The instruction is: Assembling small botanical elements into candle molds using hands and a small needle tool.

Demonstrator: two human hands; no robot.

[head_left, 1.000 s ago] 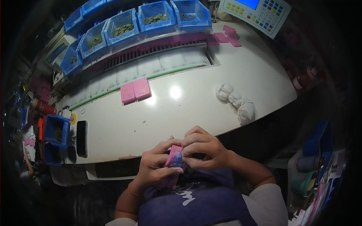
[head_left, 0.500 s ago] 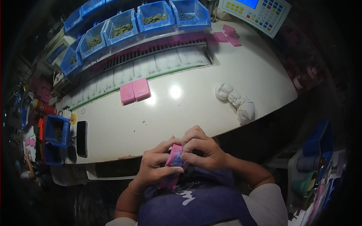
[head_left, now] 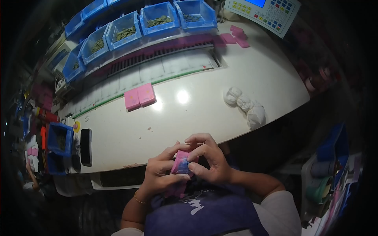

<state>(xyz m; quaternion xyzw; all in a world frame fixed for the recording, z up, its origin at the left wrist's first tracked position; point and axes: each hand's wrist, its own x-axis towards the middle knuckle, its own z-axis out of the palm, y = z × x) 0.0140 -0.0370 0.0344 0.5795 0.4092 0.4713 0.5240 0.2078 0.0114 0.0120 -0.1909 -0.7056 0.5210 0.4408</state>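
Observation:
Just off the table's near edge, my left hand (head_left: 162,170) wraps its fingers and thumb round a pink rubber mould (head_left: 179,155), which looks parted, with a blue wax-like patch (head_left: 183,166) on its inner face. My right hand (head_left: 210,160) comes at the mould from the right, thumb and forefinger bent against its edge beside the blue patch. Whether those fingertips pinch the blue material itself is too small to tell. Two more pink moulds, a left one (head_left: 132,99) and a right one (head_left: 146,94), lie side by side on the white table (head_left: 114,135).
Blue bins (head_left: 125,31) of small flat pieces line the back above a slatted grille. A knotted white cloth bundle (head_left: 245,105) lies at right, a dark phone (head_left: 86,146) at left. Pink blocks (head_left: 237,37) sit near a keypad device (head_left: 267,15). Another person's arm (head_left: 32,176) shows far left.
My right hand has shifted slightly and its fingers have spread a little around the mould's edge. More of the mould's upper part shows now. The left hand keeps its hold.

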